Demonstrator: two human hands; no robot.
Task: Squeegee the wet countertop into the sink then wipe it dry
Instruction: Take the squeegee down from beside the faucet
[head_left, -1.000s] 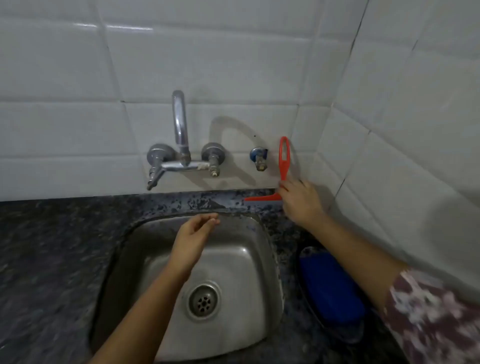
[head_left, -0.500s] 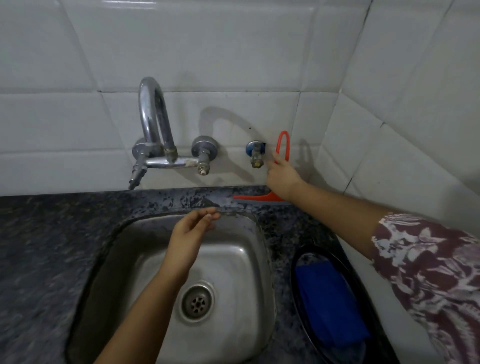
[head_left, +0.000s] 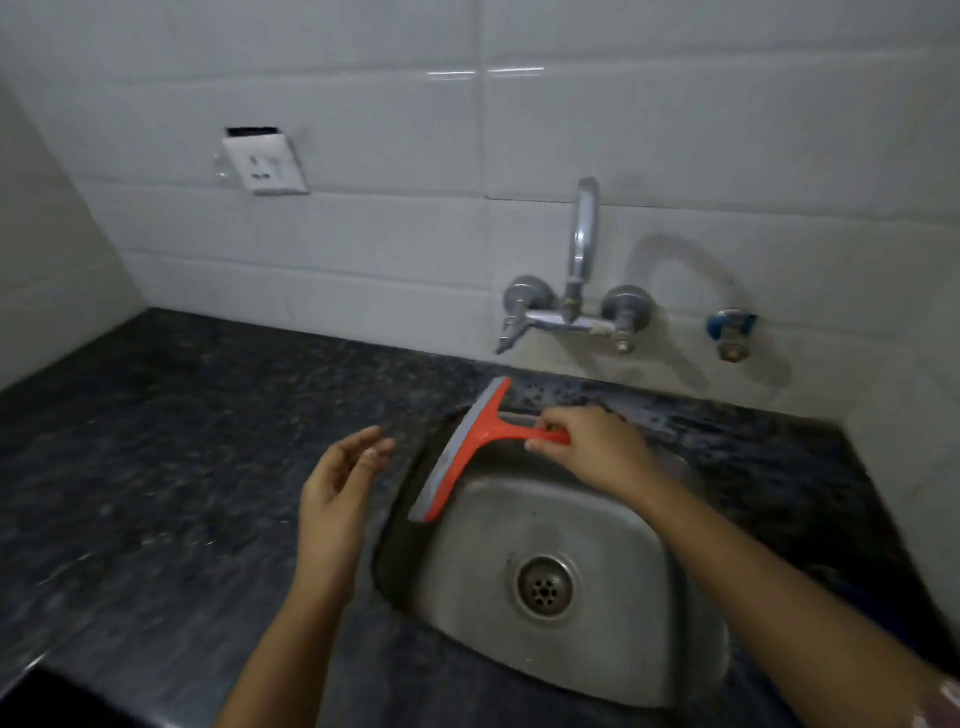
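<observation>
Squeegee (head_left: 470, 447), red with a grey blade, held over the left rim of the steel sink (head_left: 613, 649).

The right hand (head_left: 592, 447) is closed round the squeegee's handle, fingers curled over it, the blade running diagonally from the back edge of the basin toward its left side; whether the blade actually touches the rim is hard to tell in the blur. The left hand (head_left: 337, 483) hangs empty and loosely spread, fingers slightly bent, above the dark speckled countertop (head_left: 156, 467) just left of the sink. Behind, a chrome tap (head_left: 576, 306) and a small blue-handled valve (head_left: 730, 332) stick out of the white tiled wall (head_left: 727, 130), with a socket (head_left: 265, 166) further left. The drain (head_left: 544, 587) sits uncovered in the basin.
</observation>
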